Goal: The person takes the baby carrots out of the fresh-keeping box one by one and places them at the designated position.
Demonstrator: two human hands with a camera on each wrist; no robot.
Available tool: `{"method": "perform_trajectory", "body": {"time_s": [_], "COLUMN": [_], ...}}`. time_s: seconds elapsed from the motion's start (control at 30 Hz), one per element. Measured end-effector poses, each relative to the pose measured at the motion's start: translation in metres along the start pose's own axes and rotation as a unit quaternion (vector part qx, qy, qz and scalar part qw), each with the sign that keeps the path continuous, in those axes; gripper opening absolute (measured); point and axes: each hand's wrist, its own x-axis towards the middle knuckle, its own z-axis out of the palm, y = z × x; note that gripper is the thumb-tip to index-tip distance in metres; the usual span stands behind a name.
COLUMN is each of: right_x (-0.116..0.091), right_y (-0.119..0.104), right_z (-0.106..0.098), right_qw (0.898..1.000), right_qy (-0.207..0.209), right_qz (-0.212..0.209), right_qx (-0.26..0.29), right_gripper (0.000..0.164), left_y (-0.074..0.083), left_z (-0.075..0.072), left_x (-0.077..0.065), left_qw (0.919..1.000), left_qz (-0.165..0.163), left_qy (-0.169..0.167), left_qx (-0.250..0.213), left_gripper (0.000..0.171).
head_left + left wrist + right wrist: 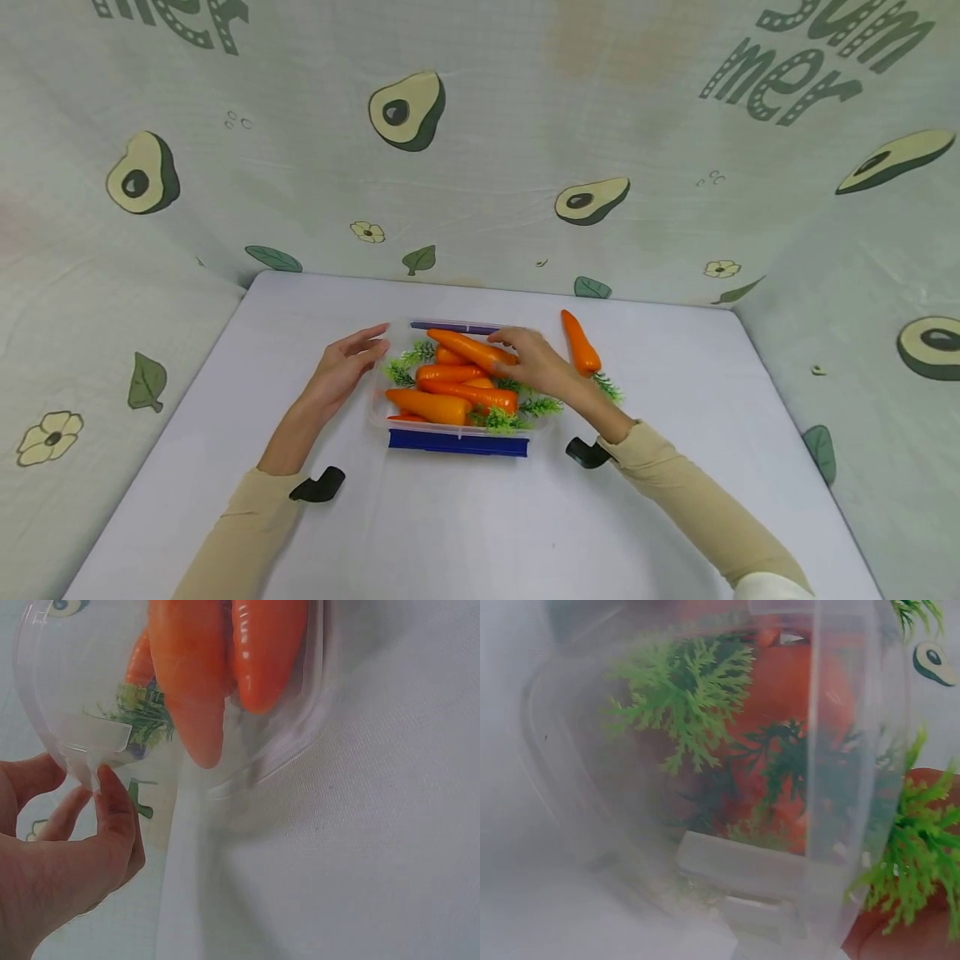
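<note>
A clear plastic box (pixel 382 423) with blue side flaps is heaped with several orange toy carrots (pixel 427 406) with leafy green tops (pixel 504 419). My right hand (pixel 536 362) reaches over the box from the right and grips the leafy end of a carrot (pixel 465 348) lying across the top of the heap. In the right wrist view the box wall hides most of that hand, and green leaves (pixel 922 855) stick out beside it. At the box's left end, my left hand (pixel 82 847) pinches the rim by a clear flap (pixel 97 735) between thumb and fingers.
Another carrot (pixel 579 342) lies on the white table (pixel 450 533) behind and right of the box. Cloth walls (pixel 480 167) printed with avocados and leaves close off the back and both sides. The front blue flap (pixel 457 442) hangs folded outward.
</note>
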Motion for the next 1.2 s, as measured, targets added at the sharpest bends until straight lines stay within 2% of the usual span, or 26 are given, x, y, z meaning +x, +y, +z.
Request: {"method": "perform_trajectory", "body": {"time_s": [0.23,0.57,0.83,1.03,1.2], "right_x": [0.0,-0.005,-0.01,-0.013,-0.015], "right_y": [0.003,0.002,-0.005,-0.007,-0.003], "right_z": [0.007,0.006,-0.007,-0.02,-0.032], "right_qw": [1.0,1.0,1.0,0.998,0.994], "right_qy": [-0.006,0.009,0.021,0.052,0.081], "right_qz": [0.01,-0.004,-0.01,-0.031,-0.021], "right_qx": [-0.011,-0.019,0.004,0.034,0.065], "right_gripper": [0.042,0.041,0.045,0.047,0.046], "left_y": [-0.001,-0.003,-0.003,-0.001,0.0], "left_z": [0.003,0.005,0.005,0.003,0.001], "left_x": [0.0,0.002,0.002,0.0,0.0], "left_qw": [1.0,1.0,0.9999,1.0,1.0], "left_qz": [-0.004,-0.006,-0.01,0.0,0.0], "left_qy": [0.001,-0.002,0.001,0.0,0.002], "left_qx": [0.005,0.002,0.002,-0.005,-0.001], "left_gripper": [0.056,0.056,0.057,0.057,0.057]}}
